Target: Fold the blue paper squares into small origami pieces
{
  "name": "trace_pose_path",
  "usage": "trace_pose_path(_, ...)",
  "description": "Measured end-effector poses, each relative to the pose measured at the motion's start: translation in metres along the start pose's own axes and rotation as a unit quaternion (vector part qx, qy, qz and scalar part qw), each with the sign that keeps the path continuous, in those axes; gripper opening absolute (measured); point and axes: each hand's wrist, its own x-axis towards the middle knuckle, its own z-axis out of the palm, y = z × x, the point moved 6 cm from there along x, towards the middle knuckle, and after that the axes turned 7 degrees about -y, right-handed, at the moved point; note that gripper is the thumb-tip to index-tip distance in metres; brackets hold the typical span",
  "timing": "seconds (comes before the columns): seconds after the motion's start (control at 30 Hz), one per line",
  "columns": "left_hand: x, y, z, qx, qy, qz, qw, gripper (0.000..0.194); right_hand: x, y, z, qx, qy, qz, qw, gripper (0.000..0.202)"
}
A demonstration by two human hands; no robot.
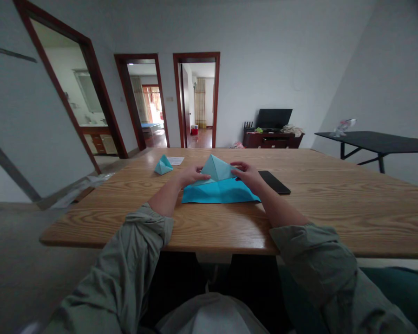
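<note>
Both hands hold a light blue folded paper (218,169) with a pointed top, raised over the wooden table (132,218). My left hand (194,175) pinches its left side, the thumb lying on the near face. On the right side, my right hand (244,173) grips the edge between thumb and fingers. Below and nearer to me lies a brighter blue sheet (221,192), partly covered by the folded piece and by my right forearm. A small folded paper shape (163,165) in light blue stands on the table to the left.
A black phone (274,182) lies just right of my right hand. Behind the small paper shape is a white slip (175,161). The table's rounded front edge runs under my forearms. Farther off are a black table (379,141) and a monitor (273,118) on a cabinet.
</note>
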Motion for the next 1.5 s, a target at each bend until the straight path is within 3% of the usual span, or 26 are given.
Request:
trace_pose_path(0.07, 0.002, 0.0, -0.002, 0.042, 0.013, 0.007, 0.999, 0.044, -0.003, -0.008, -0.002, -0.116, 0.04, -0.049, 0.991, 0.046)
trace_pose_path(0.17, 0.005, -0.001, -0.007, 0.079, 0.048, 0.023, 0.995, 0.044, -0.015, -0.035, 0.005, -0.285, 0.098, -0.161, 0.94, 0.053)
trace_pose_path(0.33, 0.007, 0.006, -0.001, 0.06, 0.06, 0.056, 0.995, 0.046, -0.029, -0.061, 0.047, -0.387, -0.005, -0.229, 0.893, 0.053)
trace_pose_path(0.43, 0.005, 0.011, 0.011, -0.032, 0.033, 0.054, 0.997, 0.045, -0.031, -0.063, 0.057, -0.362, -0.027, -0.233, 0.902, 0.053)
trace_pose_path(0.57, 0.0, 0.017, 0.025, -0.145, 0.0, 0.053, 0.988, 0.045, -0.029, -0.058, 0.05, -0.272, -0.014, -0.216, 0.938, 0.051)
trace_pose_path(0.8, -0.003, 0.026, 0.03, -0.189, -0.034, 0.086, 0.978, 0.037, -0.025, -0.053, 0.043, -0.168, -0.011, -0.182, 0.969, 0.06)
trace_pose_path(1.0, -0.001, 0.028, 0.029, -0.055, 0.005, 0.146, 0.988, 0.052, -0.025, -0.052, 0.042, -0.127, -0.012, -0.185, 0.974, 0.054)
trace_pose_path(1.1, -0.001, 0.031, 0.029, 0.028, 0.032, 0.179, 0.983, 0.046, -0.023, -0.051, 0.041, -0.134, 0.004, -0.182, 0.974, 0.053)
trace_pose_path(1.33, -0.004, 0.038, 0.02, 0.189, 0.142, 0.187, 0.954, 0.032, -0.025, -0.059, 0.035, -0.196, 0.079, -0.206, 0.956, 0.047)
trace_pose_path(1.5, -0.009, 0.044, 0.023, 0.237, 0.156, 0.183, 0.941, 0.029, -0.028, -0.064, 0.029, -0.21, 0.126, -0.195, 0.95, 0.034)
